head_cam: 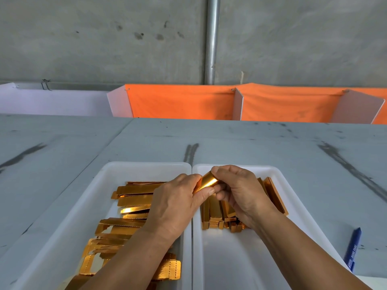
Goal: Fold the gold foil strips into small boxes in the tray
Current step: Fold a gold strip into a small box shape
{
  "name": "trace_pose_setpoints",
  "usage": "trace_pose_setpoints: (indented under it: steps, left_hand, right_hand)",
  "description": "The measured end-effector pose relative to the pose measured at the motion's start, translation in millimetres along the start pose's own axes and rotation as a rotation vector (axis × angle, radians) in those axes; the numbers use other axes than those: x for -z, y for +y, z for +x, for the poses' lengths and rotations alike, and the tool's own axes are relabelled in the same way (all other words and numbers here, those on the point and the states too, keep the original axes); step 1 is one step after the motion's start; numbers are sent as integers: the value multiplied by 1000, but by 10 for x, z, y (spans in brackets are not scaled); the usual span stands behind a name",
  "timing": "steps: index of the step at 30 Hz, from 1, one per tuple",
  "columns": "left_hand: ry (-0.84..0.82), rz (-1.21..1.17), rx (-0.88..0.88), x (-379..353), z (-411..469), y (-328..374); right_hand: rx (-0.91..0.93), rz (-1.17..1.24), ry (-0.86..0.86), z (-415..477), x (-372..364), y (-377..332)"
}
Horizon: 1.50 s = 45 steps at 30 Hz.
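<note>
I've got both hands up over the right tray (270,169), just above its far left corner, and the gold foil strip (208,182) is caught between them. The left hand (176,204) pinches the strip's near end, thumb laid along its lower edge. The right hand (240,193) grips the far end, thumb on top, and its fingers (222,188) are curled in underneath. So both sets of fingers are closed on the one strip, which sits tilted and clear of the tray floor.

Only the shiny middle face of the strip shows. Both its ends are buried under fingers, so I can't tell how far along the folding is.

Inside the right tray, in its far half, the folded boxes (217,214) lie packed side by side. The right hand and wrist cover a good part of them, so I can't count them.

Touching the right tray's left wall is the left tray (146,166), and in it the flat strips (134,200) are heaped loosely. The left forearm hides several.

The near ends of both trays run out of the bottom of the picture.

To the right of the right tray a blue pen (354,248) lies on the worktop (251,143). Its print is too small to read.
</note>
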<state>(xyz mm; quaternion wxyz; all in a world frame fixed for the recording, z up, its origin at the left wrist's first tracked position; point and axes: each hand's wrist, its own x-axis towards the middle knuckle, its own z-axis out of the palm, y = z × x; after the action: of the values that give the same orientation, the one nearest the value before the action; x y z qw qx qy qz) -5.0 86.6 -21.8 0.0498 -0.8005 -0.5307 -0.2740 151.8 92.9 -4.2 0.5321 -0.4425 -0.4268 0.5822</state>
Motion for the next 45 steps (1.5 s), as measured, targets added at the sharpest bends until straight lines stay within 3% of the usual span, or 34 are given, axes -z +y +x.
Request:
trace_pose_setpoints:
  steps: [26,37,45]
  left_hand:
    - [10,-96,-8,1,-11,12]
    - [-6,-41,19,-6,-13,-32]
    - [-19,-1,6,-16,-16,-33]
  right_hand:
    - [-89,130,-20,39,51,-16]
    - [8,-88,-3,14,58,-36]
    - [-21,-96,42,16,54,-87]
